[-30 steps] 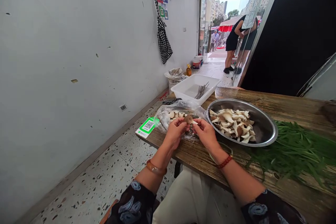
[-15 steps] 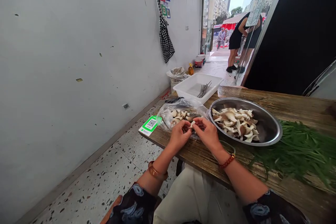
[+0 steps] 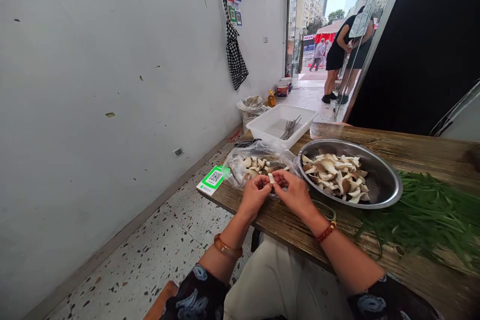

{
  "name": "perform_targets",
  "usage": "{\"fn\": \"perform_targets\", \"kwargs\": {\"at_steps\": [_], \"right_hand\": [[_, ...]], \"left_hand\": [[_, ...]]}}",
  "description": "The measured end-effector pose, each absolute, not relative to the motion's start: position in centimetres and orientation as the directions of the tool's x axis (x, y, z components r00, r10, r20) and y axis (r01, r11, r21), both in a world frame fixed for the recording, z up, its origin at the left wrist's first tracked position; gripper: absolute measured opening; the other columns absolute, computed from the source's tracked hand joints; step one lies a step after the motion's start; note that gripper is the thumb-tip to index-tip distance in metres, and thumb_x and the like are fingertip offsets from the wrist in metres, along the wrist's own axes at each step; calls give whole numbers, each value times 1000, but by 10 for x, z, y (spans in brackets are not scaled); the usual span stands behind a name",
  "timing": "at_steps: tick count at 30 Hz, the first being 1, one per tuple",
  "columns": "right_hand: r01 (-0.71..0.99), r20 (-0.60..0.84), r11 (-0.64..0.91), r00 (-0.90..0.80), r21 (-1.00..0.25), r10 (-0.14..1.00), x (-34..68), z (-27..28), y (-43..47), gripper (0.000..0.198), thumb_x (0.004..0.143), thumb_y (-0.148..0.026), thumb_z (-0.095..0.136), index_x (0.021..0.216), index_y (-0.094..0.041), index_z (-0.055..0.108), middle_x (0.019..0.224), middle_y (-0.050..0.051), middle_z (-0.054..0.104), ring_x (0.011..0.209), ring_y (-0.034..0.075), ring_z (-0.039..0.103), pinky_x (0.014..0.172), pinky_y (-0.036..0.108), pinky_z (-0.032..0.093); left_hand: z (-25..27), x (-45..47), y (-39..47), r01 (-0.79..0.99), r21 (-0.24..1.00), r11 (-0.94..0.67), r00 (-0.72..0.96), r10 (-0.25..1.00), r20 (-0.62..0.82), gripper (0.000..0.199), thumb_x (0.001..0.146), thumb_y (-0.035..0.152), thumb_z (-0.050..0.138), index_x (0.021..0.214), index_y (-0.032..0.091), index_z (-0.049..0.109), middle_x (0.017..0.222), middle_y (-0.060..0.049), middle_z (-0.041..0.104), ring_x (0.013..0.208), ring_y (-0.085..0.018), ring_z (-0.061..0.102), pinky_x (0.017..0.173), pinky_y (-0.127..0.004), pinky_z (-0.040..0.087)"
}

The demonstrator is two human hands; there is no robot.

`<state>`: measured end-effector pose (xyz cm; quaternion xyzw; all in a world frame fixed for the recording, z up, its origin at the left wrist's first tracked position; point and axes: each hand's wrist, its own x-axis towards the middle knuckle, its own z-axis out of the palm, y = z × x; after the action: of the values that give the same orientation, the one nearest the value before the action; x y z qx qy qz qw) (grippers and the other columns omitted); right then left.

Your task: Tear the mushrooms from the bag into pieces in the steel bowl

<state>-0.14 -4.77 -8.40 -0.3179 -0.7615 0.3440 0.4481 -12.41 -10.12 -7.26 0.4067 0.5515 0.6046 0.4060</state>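
Observation:
Between the fingertips of both hands is a small pale mushroom [image 3: 271, 178]. My left hand [image 3: 256, 194] pinches it from the left, and my right hand [image 3: 291, 191] grips it from the other side, thumbs close together. Just beyond my fingers lies an opened clear plastic bag [image 3: 234, 162] with whole mushrooms [image 3: 258, 164] in it. To the right of my hands stands a steel bowl [image 3: 386, 180] partly filled with torn mushroom pieces [image 3: 335, 172]. My fingers hide part of the bag.
Green leafy stalks [image 3: 431, 215] lie right of the bowl on the wooden table [image 3: 405, 145]. A white plastic tray [image 3: 262, 129] with thin metal skewers [image 3: 290, 127] sits behind the bag. A QR code card [image 3: 213, 180] marks the table's left corner. A person [image 3: 337, 55] bends by the glass door.
My hands have drawn closer together and shifted slightly left, and the mushroom between them now points upright. The bowl and bag stay in place.

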Motion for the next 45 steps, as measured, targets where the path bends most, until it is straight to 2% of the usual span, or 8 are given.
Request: {"fn": "perform_targets", "kwargs": {"at_steps": [6,11,16,21,29,37,45], "right_hand": [[255,483,589,-376,-767,791,-2,-84,-52,29,73,-14,53,101,-17,62,85,7,68,75,20,64,72,35,54],[305,484,600,-378,-740,789,-5,-86,-53,29,71,-12,52,98,-16,61,81,6,67,72,20,63,70,35,52],[212,379,477,-379,-853,844,-5,-86,-50,23,69,-15,55,90,-18,62,75,3,67,64,16,62,64,31,52],[76,260,318,-413,-945,873,-5,-90,-44,18,68,-23,60,84,-16,63,72,4,67,63,15,63,63,30,53],[111,269,335,-391,-936,880,-4,-89,-44,22,63,-18,58,85,-17,59,69,0,64,61,14,61,62,29,50],[24,162,193,-447,-981,879,-5,-88,-43,23,60,-18,58,83,-17,58,64,-2,62,57,12,58,58,26,48],[-22,104,107,-495,-994,863,-2,-85,-43,20,62,-23,57,81,-16,59,68,0,65,57,12,59,56,25,47]], "left_hand": [[-74,-127,-101,-26,999,-48,-307,951,38,8,62,19,63,63,14,57,60,4,53,56,-7,44,58,-20,32],[-80,-127,-97,-20,999,-46,-285,958,38,6,61,17,60,65,14,58,60,4,54,57,-8,44,58,-20,33],[-79,-126,-97,-13,999,-40,-259,965,35,7,61,16,58,67,14,60,62,3,57,58,-8,47,60,-21,35],[-74,-128,-100,-23,999,-21,-233,972,15,5,60,17,59,63,14,56,59,4,53,55,-7,42,57,-20,32],[-77,-132,-99,-37,999,-33,-213,977,24,18,64,26,69,74,14,60,68,1,59,62,-10,50,62,-22,37],[-83,-133,-99,-4,999,-35,-230,973,33,9,63,18,62,72,14,60,64,2,57,58,-9,47,58,-20,36],[-83,-130,-98,-1,1000,-18,-251,968,17,5,65,21,56,67,16,58,58,4,53,53,-8,43,53,-20,32]]}}
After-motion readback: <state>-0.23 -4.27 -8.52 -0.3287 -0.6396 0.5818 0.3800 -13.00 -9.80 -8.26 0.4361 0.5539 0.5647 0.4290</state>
